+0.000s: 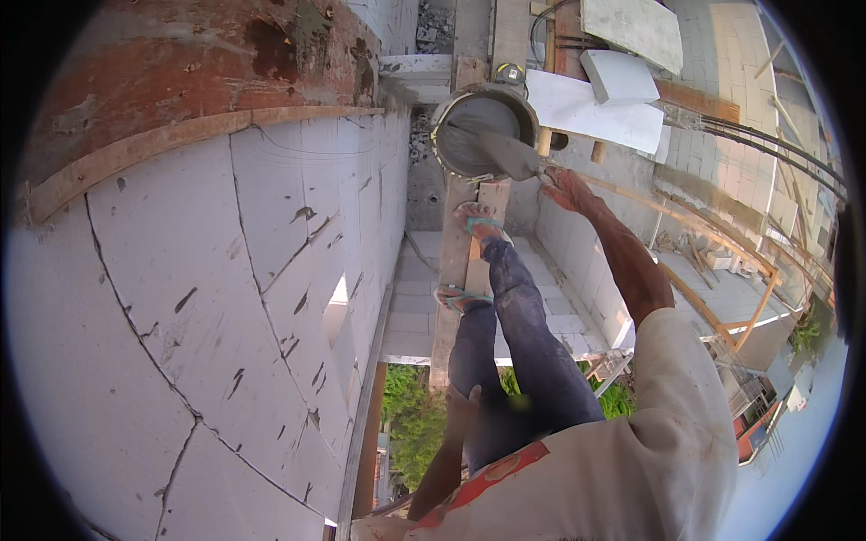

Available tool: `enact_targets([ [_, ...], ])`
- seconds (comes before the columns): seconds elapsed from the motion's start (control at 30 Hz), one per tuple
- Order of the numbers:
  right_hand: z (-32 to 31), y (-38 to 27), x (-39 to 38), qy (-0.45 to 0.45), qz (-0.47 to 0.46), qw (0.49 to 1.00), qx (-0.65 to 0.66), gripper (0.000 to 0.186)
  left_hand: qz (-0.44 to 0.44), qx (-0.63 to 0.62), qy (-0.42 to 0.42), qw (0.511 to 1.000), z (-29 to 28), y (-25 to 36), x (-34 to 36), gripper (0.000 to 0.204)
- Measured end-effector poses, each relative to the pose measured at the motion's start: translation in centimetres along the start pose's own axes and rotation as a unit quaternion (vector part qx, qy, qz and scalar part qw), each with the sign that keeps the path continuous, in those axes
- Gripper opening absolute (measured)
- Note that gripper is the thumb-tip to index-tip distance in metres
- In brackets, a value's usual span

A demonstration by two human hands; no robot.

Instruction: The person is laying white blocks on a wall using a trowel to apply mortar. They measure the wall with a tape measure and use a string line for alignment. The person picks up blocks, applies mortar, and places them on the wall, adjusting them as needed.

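My right hand [566,189] is closed round the handle of a trowel [508,155]. The trowel's grey, mortar-coated blade reaches over the near right rim of a round bucket [439,120]. Wet grey mortar [483,115] lies inside that bucket, smooth on top. Lower down, my left hand [464,408] is at my thigh and seems to rest against it, holding nothing that I can see. Its fingers show only in part and look stretched out.
My sandalled feet [476,219] stand on narrow wooden planks [456,243] high above greenery [415,424]. A mortar-spotted white block wall [271,270] rises at left. White boards [595,113], a tape measure [509,74] and black cables [776,149] lie around the bucket's far and right sides.
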State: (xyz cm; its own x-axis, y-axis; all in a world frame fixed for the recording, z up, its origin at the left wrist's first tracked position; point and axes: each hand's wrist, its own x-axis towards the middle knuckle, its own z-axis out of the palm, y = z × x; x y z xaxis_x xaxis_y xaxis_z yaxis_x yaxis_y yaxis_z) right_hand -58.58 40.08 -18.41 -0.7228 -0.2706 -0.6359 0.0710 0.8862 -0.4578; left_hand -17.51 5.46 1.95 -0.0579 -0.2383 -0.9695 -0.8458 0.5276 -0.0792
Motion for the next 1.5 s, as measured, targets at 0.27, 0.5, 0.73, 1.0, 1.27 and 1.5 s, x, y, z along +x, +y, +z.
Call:
enact_targets([
  [0.27,-8.5,-14.6,-13.1,-0.061,-0.071,0.995,0.018,0.046,0.101,-0.081,0.022,0.991,0.4,-8.6,-3.9,0.076],
  [0.5,-6.7,-30.7,-25.7,-0.178,-0.325,0.927,-0.054,0.048,0.116,-0.2,0.103,0.967,3.1,-14.2,-9.5,0.069],
  [0.73,2.2,-49.2,-38.7,-0.405,-0.374,0.833,-0.044,0.031,0.135,-0.406,0.155,0.89,7.7,-20.5,-8.8,0.064],
  [1.0,14.5,-66.7,-51.7,-0.434,-0.44,0.782,-0.077,0.034,0.152,-0.648,0.125,0.736,12.5,-26.4,-12.6,0.06],
  [1.27,25.3,-75.3,-57.1,-0.123,-0.745,0.611,-0.239,0.036,0.219,-0.803,0.241,0.499,22.8,-26.3,-10.9,0.045],
  [1.5,26.9,-78.3,-58.7,-0.092,-0.7,0.577,-0.411,0.044,0.118,-0.827,0.17,0.522,28.9,-24.3,-6.8,0.043],
])
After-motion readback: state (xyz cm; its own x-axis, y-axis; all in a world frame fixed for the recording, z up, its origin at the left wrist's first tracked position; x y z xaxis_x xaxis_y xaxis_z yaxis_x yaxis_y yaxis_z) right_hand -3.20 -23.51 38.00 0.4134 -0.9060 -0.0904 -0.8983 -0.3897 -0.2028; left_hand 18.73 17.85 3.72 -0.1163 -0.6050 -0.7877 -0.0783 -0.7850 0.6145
